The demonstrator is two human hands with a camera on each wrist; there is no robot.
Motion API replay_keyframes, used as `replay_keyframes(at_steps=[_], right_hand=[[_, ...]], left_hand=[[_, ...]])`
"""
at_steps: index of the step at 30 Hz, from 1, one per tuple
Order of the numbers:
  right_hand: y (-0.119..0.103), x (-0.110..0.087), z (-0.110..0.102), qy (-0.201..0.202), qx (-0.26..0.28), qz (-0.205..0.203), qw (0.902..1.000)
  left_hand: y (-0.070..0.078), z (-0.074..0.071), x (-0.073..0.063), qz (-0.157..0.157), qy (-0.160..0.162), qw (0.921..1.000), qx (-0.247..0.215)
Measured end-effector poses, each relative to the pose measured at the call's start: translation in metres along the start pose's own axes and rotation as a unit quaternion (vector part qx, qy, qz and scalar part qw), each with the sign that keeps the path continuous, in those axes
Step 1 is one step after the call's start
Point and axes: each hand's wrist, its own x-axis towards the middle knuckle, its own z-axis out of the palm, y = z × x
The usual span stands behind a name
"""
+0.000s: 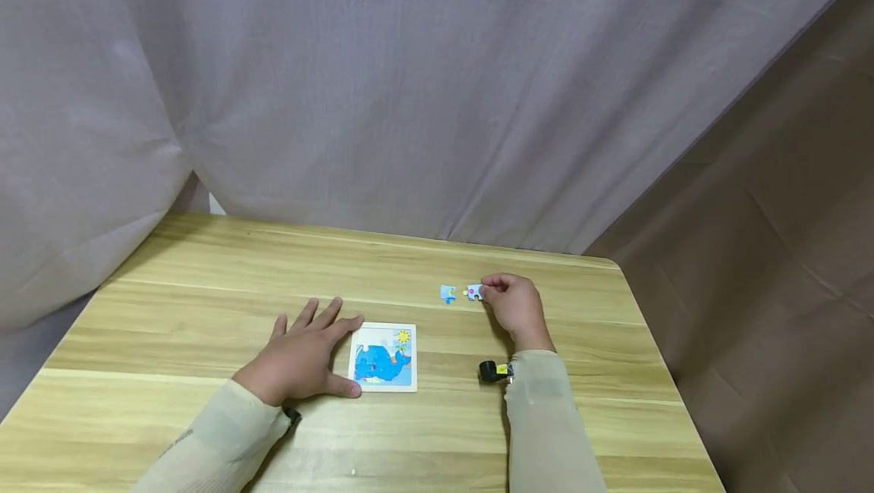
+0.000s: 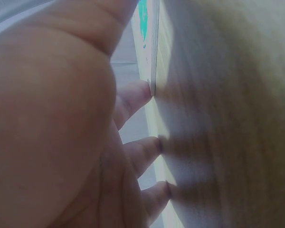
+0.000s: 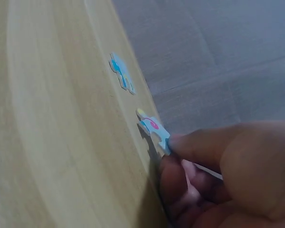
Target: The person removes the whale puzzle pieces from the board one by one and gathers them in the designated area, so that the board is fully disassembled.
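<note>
A square puzzle board (image 1: pixel 413 356) with a blue whale and a yellow sun lies on the table. My left hand (image 1: pixel 300 360) is spread beside it, with thumb and index finger touching its left side. In the left wrist view the board's edge (image 2: pixel 154 57) meets a fingertip. My right hand (image 1: pixel 517 309) pinches a light-blue puzzle piece (image 3: pixel 153 127) with a pink swirl between thumb and index finger, tilted a little off the table in the right wrist view. Just left of it lies a second light-blue piece (image 1: pixel 447 292), loose on the wood.
The wooden table (image 1: pixel 205 281) has a rounded far right corner. Grey curtain cloth (image 1: pixel 382 98) hangs behind its far edge, and brownish cloth (image 1: pixel 771 273) hangs on the right. A black wrist camera (image 1: pixel 488 372) sticks out from the right sleeve.
</note>
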Motion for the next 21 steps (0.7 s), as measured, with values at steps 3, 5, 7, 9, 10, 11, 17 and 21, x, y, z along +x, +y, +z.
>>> replay_keyframes(at_steps=[3, 5, 7, 9, 10, 11, 17, 21], right_hand=[[0.0000, -0.0002, 0.0010, 0.007, -0.039, -0.012, 0.9991], [-0.0006, -0.0005, 0.0017, 0.010, -0.056, -0.019, 0.9982], [-0.0015, -0.0006, 0.0025, 0.014, -0.066, -0.023, 0.9975], [-0.0020, -0.0004, 0.0034, 0.017, -0.071, -0.026, 0.9970], [-0.0021, -0.0004, 0.0039, 0.017, -0.073, -0.027, 0.9968], [-0.0024, -0.0005, 0.0043, 0.018, -0.076, -0.027, 0.9966], [-0.0017, -0.0004, 0.0054, 0.014, -0.092, -0.025, 0.9953], [-0.0022, -0.0003, 0.0047, 0.010, -0.100, -0.028, 0.9945]], left_hand=[[0.0003, -0.0003, -0.0002, 0.001, 0.000, 1.0000, 0.003], [0.0002, -0.0003, -0.0005, 0.000, -0.001, 1.0000, 0.003], [0.0003, -0.0003, -0.0007, 0.000, -0.002, 1.0000, 0.003], [0.0002, -0.0002, -0.0007, -0.001, -0.002, 1.0000, 0.003], [0.0003, -0.0002, -0.0008, 0.000, -0.001, 1.0000, 0.002], [0.0005, -0.0002, -0.0009, 0.000, -0.001, 1.0000, 0.002], [0.0015, 0.0011, -0.0003, 0.000, -0.003, 1.0000, -0.003], [0.0021, 0.0007, -0.0004, -0.002, -0.001, 1.0000, -0.001]])
